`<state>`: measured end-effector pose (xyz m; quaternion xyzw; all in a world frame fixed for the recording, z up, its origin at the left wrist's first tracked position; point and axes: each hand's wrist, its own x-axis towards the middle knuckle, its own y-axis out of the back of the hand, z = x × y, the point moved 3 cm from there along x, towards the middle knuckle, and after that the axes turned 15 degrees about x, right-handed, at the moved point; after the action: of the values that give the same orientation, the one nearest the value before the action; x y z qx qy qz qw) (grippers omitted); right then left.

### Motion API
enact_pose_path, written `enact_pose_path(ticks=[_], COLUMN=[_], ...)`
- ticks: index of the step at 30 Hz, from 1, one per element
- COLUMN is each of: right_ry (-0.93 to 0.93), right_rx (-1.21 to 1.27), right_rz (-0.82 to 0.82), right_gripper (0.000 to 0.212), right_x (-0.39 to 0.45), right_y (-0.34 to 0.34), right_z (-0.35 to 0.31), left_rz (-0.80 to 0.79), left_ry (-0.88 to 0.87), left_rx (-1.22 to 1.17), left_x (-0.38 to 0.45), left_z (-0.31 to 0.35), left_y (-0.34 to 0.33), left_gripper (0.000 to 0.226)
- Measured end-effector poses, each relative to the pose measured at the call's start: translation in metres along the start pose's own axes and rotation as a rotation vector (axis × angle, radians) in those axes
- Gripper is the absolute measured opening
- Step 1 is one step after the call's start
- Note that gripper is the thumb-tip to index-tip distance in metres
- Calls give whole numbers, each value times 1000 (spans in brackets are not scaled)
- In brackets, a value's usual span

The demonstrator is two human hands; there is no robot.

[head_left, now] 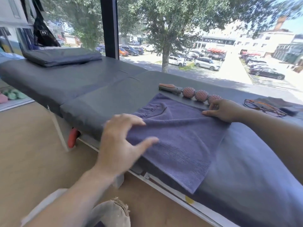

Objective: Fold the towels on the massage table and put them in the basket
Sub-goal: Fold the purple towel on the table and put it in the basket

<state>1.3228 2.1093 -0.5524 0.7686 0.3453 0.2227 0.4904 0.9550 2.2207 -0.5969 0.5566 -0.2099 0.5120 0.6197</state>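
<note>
A massage roller (190, 92) with knobbly pink balls and a grey-and-orange handle lies at about one o'clock. Eyeglasses (264, 108) sit at three o'clock beside a small dark cloth (277, 102). A folded dark cover (61, 56) rests at ten o'clock. Beyond the window, a tree (165, 38) and parked cars (206, 63) show. Green and pink shapes (12, 95) at nine o'clock are perhaps foam blocks.

Embossed lettering, seen upside down, runs along a purple towel (177, 136) on a massage table (98, 89); only "YOGA" can be made out. Beyond the table's far left end, a black hanging item (43, 32) bears a "P3" tag.
</note>
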Motion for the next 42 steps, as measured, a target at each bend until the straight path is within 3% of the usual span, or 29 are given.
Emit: enact_pose_path(ticks=[2,4,5,7,9,13,19,23,25,27,31,33,36,40,42], right_ry=[74,241,334,505,604,529,532,557,523,508,410,326,289,504,591], right_rx=[-75,-53,-16,-1,-5,-25,-8,-14,59,-29,-46,-82,-100,-59,-80], right_rz=[97,141,125,28,-108,-389,-312,-391,-340,-292,-319,-317,-240,-189,-305], right_gripper=[55,55,51,46,46,56,59,59,60,62,67,65,61,56,57], right_x=[-1,-5,-9,-20,-28,-20,-17,-25,-20,-17,-14,-10,-17,-53,-66], right_y=[-4,-12,-18,-33,-53,-85,-89,-99,-91,-87,-75,-64,-53,-61,-77], right_z=[-9,-31,-47,-80,-103,-106,-122,-127,-123,-112,-77,-61,-49,-77,-91], left_rz=[-280,-486,-516,-452,-353,-310,-390,-425,-346,-307,-713,-775,-711,-412,-542], left_ry=[-374,-593,-637,-661,-624,-569,-595,-589,-409,-187,158,244,230,24,-45], left_rx=[10,125,162,138,33,-213,-229,-238,-251,-53,444,477,546,362,316], left_x=[-23,-47,-53,-54,-50,-55,-69,-63,-46,-24,4,8,12,19,16], left_z=[44,64,68,67,67,85,85,86,76,49,-27,-48,-47,-5,17], left_y=[-21,-43,-51,-53,-48,-34,-37,-26,-20,-22,-35,-34,-32,-36,-45], left_gripper=[72,90,87,61,39,29,34,44,47,50,86,77,60,60,75])
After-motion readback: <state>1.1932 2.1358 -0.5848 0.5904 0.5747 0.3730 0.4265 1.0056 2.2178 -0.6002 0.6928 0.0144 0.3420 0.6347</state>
